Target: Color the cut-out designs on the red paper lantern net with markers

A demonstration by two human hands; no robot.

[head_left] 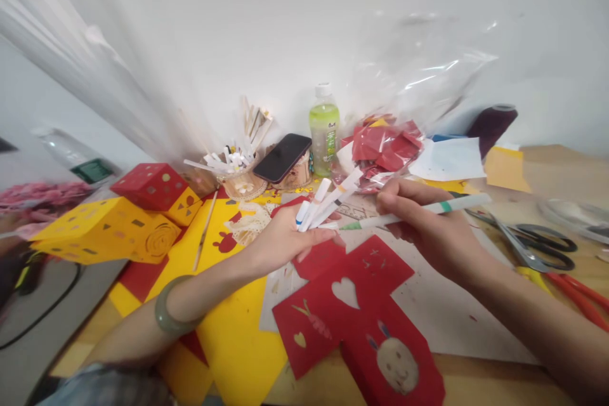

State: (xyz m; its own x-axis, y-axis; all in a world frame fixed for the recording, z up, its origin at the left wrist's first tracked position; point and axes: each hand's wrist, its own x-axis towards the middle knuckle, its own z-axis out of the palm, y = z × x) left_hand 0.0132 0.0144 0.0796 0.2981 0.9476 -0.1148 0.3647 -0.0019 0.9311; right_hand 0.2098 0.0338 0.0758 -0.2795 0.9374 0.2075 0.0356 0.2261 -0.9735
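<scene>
Markers [318, 202] fill the left hand [281, 235]; the right hand [425, 222] pinches a green marker [459, 203]. Red card [328, 346], at the table's [480, 368] near edge, bears rabbit [398, 365], carrot [318, 325] and heart [345, 292]; its part-hidden flap [320, 260] appears undecorated.

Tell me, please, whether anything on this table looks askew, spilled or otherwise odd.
Yes: the black phone sits tilted on top of a round holder, which looks somewhat unsteady. In front of it, tiny yellow scraps lie scattered, perhaps cutting waste.
</scene>
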